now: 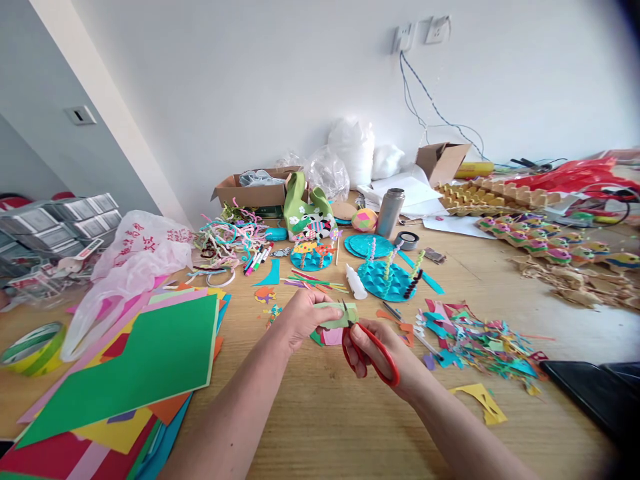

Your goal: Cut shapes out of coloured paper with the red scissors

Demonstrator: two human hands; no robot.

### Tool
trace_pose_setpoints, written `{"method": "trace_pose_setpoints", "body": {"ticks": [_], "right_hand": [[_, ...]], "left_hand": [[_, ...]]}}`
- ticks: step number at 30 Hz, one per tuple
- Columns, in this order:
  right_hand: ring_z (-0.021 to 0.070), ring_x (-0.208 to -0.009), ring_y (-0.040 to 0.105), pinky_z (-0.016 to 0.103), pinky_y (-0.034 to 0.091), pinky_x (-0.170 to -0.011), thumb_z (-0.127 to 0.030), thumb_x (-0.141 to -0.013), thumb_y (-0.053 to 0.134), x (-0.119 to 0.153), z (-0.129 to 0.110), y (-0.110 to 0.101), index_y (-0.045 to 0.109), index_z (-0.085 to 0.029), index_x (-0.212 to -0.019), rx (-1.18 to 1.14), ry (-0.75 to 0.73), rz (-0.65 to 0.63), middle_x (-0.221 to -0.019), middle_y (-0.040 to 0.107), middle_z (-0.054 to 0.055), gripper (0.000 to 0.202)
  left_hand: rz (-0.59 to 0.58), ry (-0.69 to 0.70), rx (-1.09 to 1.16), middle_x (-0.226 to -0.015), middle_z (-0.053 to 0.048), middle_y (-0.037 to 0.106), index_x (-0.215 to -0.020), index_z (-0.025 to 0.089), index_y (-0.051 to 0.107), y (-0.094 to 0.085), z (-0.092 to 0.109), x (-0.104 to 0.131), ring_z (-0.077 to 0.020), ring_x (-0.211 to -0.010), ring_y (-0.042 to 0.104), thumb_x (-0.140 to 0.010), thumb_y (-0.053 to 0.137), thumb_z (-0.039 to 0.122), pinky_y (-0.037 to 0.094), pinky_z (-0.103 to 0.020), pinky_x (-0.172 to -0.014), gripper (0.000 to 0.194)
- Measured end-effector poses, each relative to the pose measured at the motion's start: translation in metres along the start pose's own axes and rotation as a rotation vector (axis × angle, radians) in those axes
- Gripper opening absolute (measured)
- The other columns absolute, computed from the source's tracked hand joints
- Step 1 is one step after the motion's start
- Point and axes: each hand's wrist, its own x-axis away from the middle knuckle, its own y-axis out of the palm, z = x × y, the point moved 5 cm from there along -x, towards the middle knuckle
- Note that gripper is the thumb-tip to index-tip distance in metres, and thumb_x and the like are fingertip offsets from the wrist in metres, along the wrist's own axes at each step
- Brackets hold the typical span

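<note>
In the middle of the head view, my left hand (303, 317) is closed on a small strip of light green paper (330, 313). My right hand (383, 350) grips red-handled scissors (393, 375), whose blades lie across the right part of that strip. Beneath the hands, a pink paper scrap (332, 337) rests on the table. Just beyond them are a white glue bottle (356, 283) and a blue painted egg-tray disc (373, 283) with pipe cleaners standing up from it. Thin coloured paper strips (317, 280) lie behind my left hand.
A stack of coloured paper (140, 353) covers the left side, with rolls of tape (33, 347) near it. Paper scraps (480, 340) are heaped at right, by a black device (580, 393). A steel flask (390, 212), pipe cleaners (233, 233) and painted egg cartons (550, 240) stand farther back.
</note>
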Motion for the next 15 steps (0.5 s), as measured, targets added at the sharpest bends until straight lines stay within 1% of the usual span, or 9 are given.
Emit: {"method": "trace_pose_setpoints", "body": {"ticks": [5,8,15], "right_hand": [[0.0091,-0.044,0.049,0.022,0.032,-0.046,-0.070,-0.078,0.055,0.0008,0.0004,0.0000,0.049,-0.016,-0.064,0.015,0.001,0.003,-0.056,0.054,0.000,0.056],[0.0093,-0.044,0.050,0.022,0.033,-0.045,-0.070,-0.076,0.057,0.0006,0.0012,-0.0001,0.050,-0.016,-0.065,0.018,0.006,0.003,-0.056,0.054,0.000,0.055],[0.0096,-0.043,0.050,0.022,0.033,-0.044,-0.073,-0.075,0.054,0.0001,0.0002,-0.0003,0.048,-0.018,-0.064,0.039,0.016,0.019,-0.054,0.054,-0.001,0.057]], "left_hand": [[-0.008,0.001,0.012,-0.057,0.000,0.055,-0.067,0.011,0.063,0.0010,0.0007,0.0004,-0.0095,-0.052,0.046,-0.060,0.071,0.035,0.033,-0.023,-0.051,0.026],[-0.008,-0.001,0.011,-0.056,0.001,0.054,-0.067,0.012,0.062,0.0012,0.0007,0.0003,-0.0096,-0.052,0.046,-0.060,0.071,0.035,0.033,-0.023,-0.050,0.026],[0.001,0.001,0.015,-0.057,0.001,0.054,-0.067,0.012,0.062,0.0006,0.0001,0.0000,-0.0095,-0.052,0.046,-0.059,0.071,0.033,0.033,-0.022,-0.051,0.025]]}}
